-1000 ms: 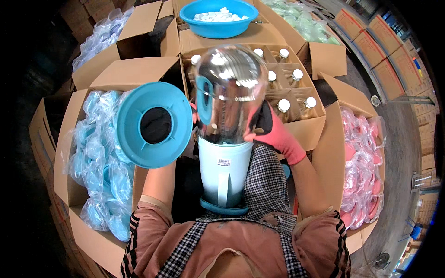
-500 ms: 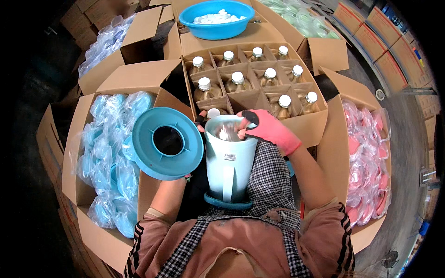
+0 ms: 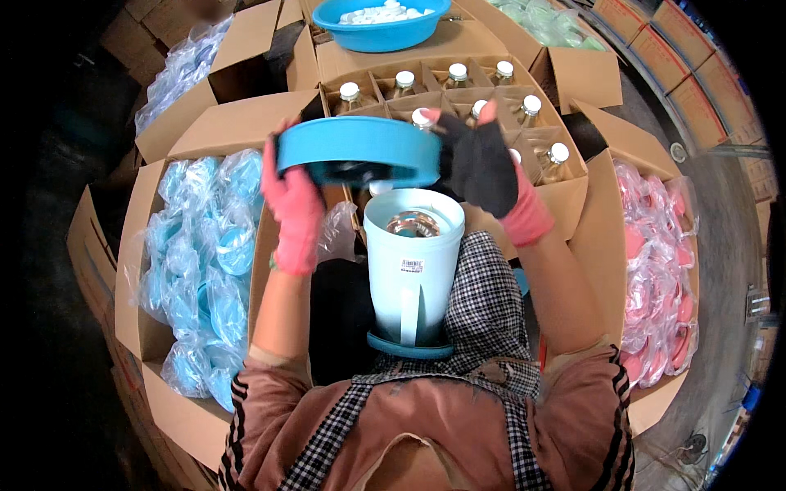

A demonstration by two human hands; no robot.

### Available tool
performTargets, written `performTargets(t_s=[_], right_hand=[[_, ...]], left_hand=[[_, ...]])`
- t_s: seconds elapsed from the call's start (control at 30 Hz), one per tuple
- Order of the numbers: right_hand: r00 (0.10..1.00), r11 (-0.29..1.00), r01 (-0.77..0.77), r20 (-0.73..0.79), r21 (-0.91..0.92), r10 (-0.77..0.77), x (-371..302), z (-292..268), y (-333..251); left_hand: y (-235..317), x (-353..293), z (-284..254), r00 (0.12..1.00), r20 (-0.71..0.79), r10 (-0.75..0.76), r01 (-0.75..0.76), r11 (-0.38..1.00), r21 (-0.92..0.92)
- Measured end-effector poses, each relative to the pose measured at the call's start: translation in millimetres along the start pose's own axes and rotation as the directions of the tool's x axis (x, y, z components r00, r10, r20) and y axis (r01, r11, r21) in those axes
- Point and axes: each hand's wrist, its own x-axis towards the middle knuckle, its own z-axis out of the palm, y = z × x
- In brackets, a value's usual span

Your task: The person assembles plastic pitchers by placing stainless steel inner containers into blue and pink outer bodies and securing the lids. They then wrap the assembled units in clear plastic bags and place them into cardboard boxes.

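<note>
Lap: I had a black-and-white checked cloth apron (image 3: 487,295) nearest me, bunched beside the work.
Pitcher: the tall, pale-blue, tapered plastic pitcher (image 3: 409,278) stood upright there, long axis up and down, handle toward my wearer, dark-teal rounded base (image 3: 409,350) below. A shiny, clear round insert (image 3: 413,222) sat inside its mouth.
Ring-to-mouth gap: the wide, round turquoise plastic ring (image 3: 360,146) was in the air above the mouth, apart from it, its centre off to the left. I saw it nearly edge-on, its breadth running left to right.
Left hand: the pink-gloved left hand (image 3: 293,196) pinched the ring's left rim, the ring lying to the right of those fingers.
Right hand: the black-palmed, pink-cuffed right hand (image 3: 487,168) was nearer the pitcher's mouth, two bare fingertips spread apart. The ring lay just left of them; whether they touched it I couldn't tell. The mouth lay lower and to their left.
Side cartons: bagged blue plastic parts (image 3: 201,270) filled the left one, bagged pink-red parts (image 3: 655,270) the right.
Bottle carton: beyond the hands, white-capped clear bottles (image 3: 557,155) stood among cardboard dividers.
Basin: farther off, a round blue plastic basin (image 3: 385,39) held small white pieces (image 3: 383,14).
</note>
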Motion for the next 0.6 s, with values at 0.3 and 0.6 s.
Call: performTargets(t_s=[0.3, 0.6], right_hand=[[0.951, 0.831, 0.175, -0.127, -0.528, -0.281, -5, -61, 59], [0.872, 0.645, 0.435, 0.115, -0.628, -0.476, -32, -52, 66]], left_hand=[[-60, -20, -34, 0.595, 0.758, -0.267, 0.185, 0.963, 0.195], [-43, -44, -48, 0.583, 0.789, -0.193, -0.032, 0.965, 0.259]])
